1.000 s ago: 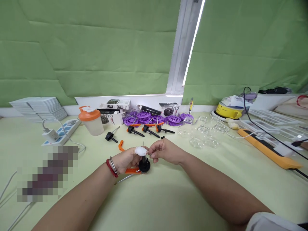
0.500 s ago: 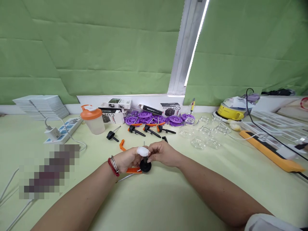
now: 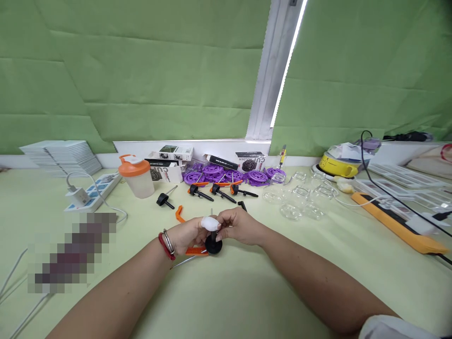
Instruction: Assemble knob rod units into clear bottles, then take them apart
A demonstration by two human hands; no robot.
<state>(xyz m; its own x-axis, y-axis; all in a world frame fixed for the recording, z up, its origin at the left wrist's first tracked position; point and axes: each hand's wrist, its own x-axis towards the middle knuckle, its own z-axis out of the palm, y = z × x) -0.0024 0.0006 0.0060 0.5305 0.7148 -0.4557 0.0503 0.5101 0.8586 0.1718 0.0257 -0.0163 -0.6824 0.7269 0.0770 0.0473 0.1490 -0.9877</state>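
Observation:
My left hand [image 3: 187, 235], with a red band and a metal bangle at the wrist, is closed around a black stemmed part [image 3: 213, 246] with a round disc end. A white cover [image 3: 210, 223] sits over its thumb. The fingers of my right hand [image 3: 237, 226] pinch the upper stem of the same part from the other side; the exact contact is hidden. An orange strip [image 3: 195, 251] shows beneath my left hand, and a thin metal rod [image 3: 183, 262] lies beside it. Beyond the hands are a bent orange piece [image 3: 179, 213] and a small black piece [image 3: 242, 205].
Several black stemmed parts [image 3: 219, 193] lie in a row before purple wheel-shaped pieces [image 3: 213, 170] and cup holder boxes [image 3: 165, 173]. An orange-lidded shaker [image 3: 136, 176] and power strip [image 3: 102, 188] stand left; clear plastic pieces [image 3: 301, 193] and an orange-edged power strip [image 3: 395, 221] lie right.

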